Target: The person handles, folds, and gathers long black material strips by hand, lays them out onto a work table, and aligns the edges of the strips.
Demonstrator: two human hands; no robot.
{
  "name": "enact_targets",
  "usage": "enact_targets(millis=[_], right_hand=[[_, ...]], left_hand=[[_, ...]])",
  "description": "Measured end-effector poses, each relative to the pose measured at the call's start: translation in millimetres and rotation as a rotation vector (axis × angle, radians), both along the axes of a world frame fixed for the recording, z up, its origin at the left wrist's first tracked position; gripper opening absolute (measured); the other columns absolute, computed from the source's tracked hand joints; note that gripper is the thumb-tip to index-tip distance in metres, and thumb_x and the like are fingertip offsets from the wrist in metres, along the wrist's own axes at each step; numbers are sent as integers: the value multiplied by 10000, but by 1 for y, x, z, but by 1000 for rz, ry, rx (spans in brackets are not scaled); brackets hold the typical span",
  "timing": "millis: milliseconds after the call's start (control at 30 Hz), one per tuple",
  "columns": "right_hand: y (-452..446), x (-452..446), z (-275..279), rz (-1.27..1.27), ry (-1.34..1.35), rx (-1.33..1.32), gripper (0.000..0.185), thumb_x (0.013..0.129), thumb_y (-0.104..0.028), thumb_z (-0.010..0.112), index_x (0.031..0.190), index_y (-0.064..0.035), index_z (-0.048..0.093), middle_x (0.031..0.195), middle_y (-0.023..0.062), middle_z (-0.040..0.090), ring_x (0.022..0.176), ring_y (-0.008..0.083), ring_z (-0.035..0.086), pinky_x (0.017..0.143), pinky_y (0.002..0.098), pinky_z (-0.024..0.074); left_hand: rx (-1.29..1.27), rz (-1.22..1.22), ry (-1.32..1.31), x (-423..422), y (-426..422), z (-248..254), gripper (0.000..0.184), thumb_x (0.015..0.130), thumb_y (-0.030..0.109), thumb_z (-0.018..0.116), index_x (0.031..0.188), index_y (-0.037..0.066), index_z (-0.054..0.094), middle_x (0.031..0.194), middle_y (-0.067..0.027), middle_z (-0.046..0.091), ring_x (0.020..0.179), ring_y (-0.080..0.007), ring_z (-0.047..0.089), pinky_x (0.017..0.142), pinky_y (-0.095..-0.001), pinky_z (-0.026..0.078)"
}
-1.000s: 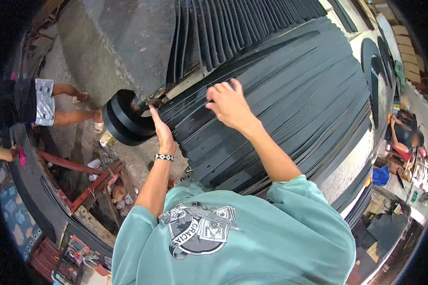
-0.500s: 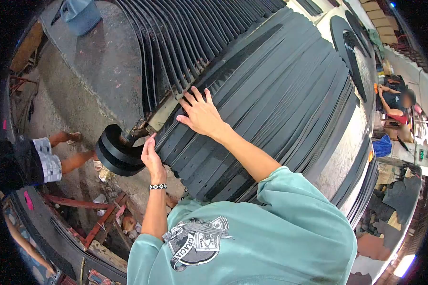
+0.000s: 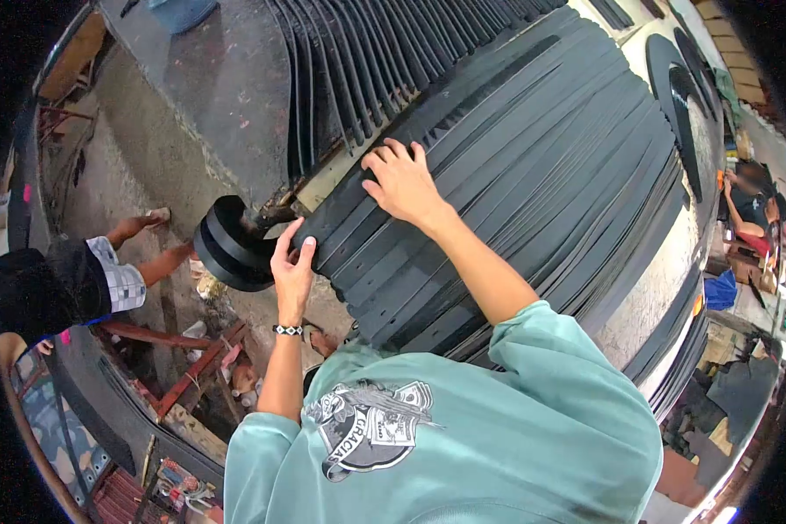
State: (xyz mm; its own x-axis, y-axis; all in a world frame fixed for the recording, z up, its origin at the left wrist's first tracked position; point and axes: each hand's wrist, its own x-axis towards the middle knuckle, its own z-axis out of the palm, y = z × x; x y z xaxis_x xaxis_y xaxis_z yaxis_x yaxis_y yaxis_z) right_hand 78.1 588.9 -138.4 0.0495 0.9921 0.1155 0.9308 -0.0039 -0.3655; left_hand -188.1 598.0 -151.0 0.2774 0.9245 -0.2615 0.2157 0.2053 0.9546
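Many long, flat black strips (image 3: 515, 175) lie side by side in an overlapping layer on the table in front of me. My left hand (image 3: 294, 275), with a beaded bracelet at the wrist, is at the near left end of the outermost black strip (image 3: 336, 214). Its thumb and fingers close around that end. My right hand (image 3: 403, 182) rests palm down farther along the same strip, fingers apart and bent over its far edge. Partly hidden beneath my right forearm are neighbouring strips, some with small holes near their ends.
Curved black strips (image 3: 349, 79) stand in a row beyond the layer. A round black wheel-like part (image 3: 236, 244) sits left of my left hand. A blue container (image 3: 182, 13) stands on the dark tabletop (image 3: 210, 96). One person (image 3: 118, 275) is at left, another (image 3: 751, 205) at far right.
The view has shifted, so the table appears farther right and higher. My left thumb has come up to the strip's end. My right fingers have drawn in and bent more over the strip.
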Motion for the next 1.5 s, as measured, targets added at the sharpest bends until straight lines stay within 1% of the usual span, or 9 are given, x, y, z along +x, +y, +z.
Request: enact_targets(millis=[233,367,633,733,833,933,1000,1300,1500], right_hand=[[-1,1,-3,28,-88,17,359,947,-324,640,1236,-112,652,1285,130,616,1339,358,474,1122,709,268],[-10,-4,-8,52,-91,81,355,943,-304,642,1233,-99,640,1288,132,601,1349,362,467,1117,700,288],[-5,4,4,110,15,51,321,865,-300,713,1093,-82,653,1109,110,654,1192,304,580,1113,654,326],[-2,2,10,93,34,18,304,890,-318,691,1079,-82,666,1097,109,657,1184,301,586,1112,651,322],[-4,-3,12,80,44,-66,312,926,-344,655,1085,-77,674,1164,131,643,1225,328,559,1114,648,314],[-13,-19,-11,81,-94,181,340,955,-350,622,1151,-76,665,1269,169,601,1289,372,507,1121,647,303],[-16,-30,-9,54,-105,153,425,960,-348,621,1270,-57,613,1394,203,521,1373,418,420,1131,658,283],[-36,-29,-5,-33,-158,79,650,1009,-477,504,1435,14,521,1528,223,451,1470,401,332,1184,649,204],[-29,-36,-5,-75,-155,71,677,1019,-513,463,1420,28,534,1509,226,479,1463,391,358,1192,635,207]], left_hand=[[-49,136,-46,-3,0,-49,570,1057,290,553,1527,-4,421,1566,-174,442,1416,-270,450,1188,-371,311],[-404,426,-203,1,-2,-48,463,1071,375,529,1352,14,598,1338,-71,645,1199,-183,601,1041,-326,442],[-409,356,-356,-8,-15,-40,387,1072,326,529,1300,33,641,1228,-24,696,1077,-162,647,946,-303,501],[-625,434,-304,-1,-11,-14,491,1089,313,497,1480,15,504,1425,-60,596,1300,-175,542,1100,-347,414],[-572,368,-567,7,-21,6,582,1096,352,459,1579,48,345,1522,-72,508,1379,-204,479,1165,-358,341],[-528,299,-557,5,-11,-27,531,1090,369,467,1500,31,457,1523,-53,493,1379,-195,456,1169,-330,308],[-374,245,-157,13,-12,-40,697,1096,434,417,1619,27,203,1685,-145,202,1548,-239,201,1244,-354,166],[281,-3,380,22,-18,-27,552,1120,327,331,1564,-2,324,1621,-222,314,1499,-342,310,1224,-397,236],[81,337,38,27,-4,-58,616,1123,400,277,1520,-60,379,1571,-200,408,1449,-301,383,1209,-391,260]])
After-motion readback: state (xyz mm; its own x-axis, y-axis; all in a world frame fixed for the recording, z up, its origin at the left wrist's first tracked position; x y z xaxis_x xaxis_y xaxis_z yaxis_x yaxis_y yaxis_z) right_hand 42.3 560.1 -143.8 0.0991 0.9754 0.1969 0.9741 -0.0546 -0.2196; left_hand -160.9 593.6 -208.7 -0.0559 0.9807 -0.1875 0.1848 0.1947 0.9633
